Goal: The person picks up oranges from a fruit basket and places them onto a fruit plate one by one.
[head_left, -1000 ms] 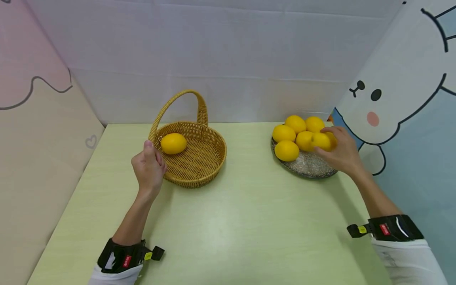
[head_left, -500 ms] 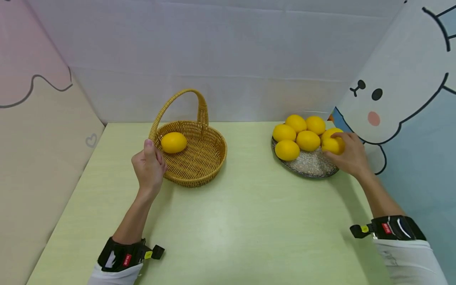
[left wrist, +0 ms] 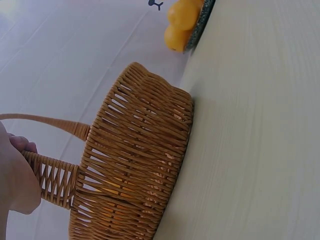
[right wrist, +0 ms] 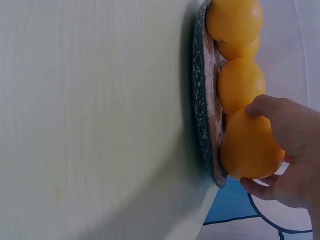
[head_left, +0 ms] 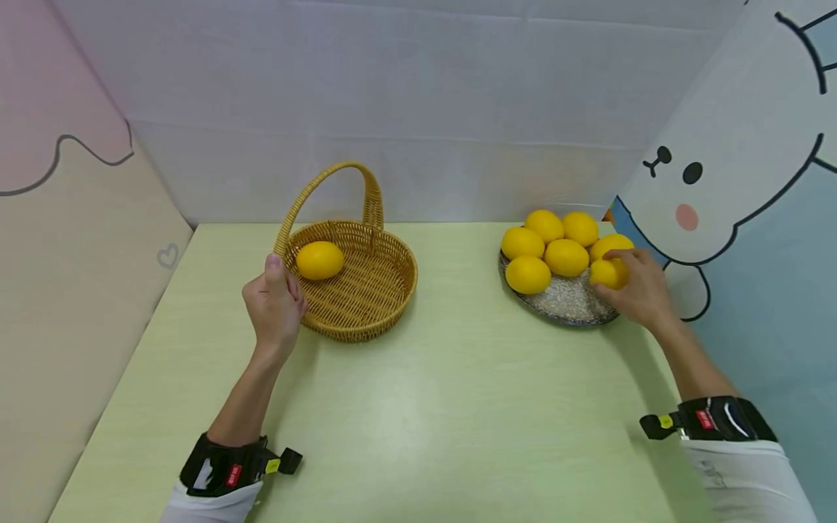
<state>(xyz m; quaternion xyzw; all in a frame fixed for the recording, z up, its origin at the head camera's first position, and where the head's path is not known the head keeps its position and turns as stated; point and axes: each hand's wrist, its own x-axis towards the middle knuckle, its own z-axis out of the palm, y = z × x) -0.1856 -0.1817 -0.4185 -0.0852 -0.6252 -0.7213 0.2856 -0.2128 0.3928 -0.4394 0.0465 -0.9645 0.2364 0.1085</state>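
Note:
My left hand (head_left: 275, 305) grips the near side of the tall handle (head_left: 327, 174) of a round wicker basket (head_left: 353, 330). One lemon (head_left: 320, 260) lies inside the basket at its left. In the left wrist view the fingers wrap the woven handle base (left wrist: 54, 181). Over at the right, my right hand (head_left: 637, 288) holds a lemon (right wrist: 251, 145) between thumb and fingers, at the right side of a speckled grey plate (head_left: 569, 301). Several more lemons (head_left: 566, 258) sit close together on the plate's back and left parts. Whether the held lemon touches the plate cannot be told.
The pale green table (head_left: 418, 421) carries the basket at left and the plate at right. Behind it stands a white cloth wall (head_left: 418, 94). A printed cartoon panel (head_left: 739, 218) borders the right side, close to my right hand.
My right hand has moved slightly right with its lemon, from over the middle of the group to the plate's right side. The left hand still grips the basket handle.

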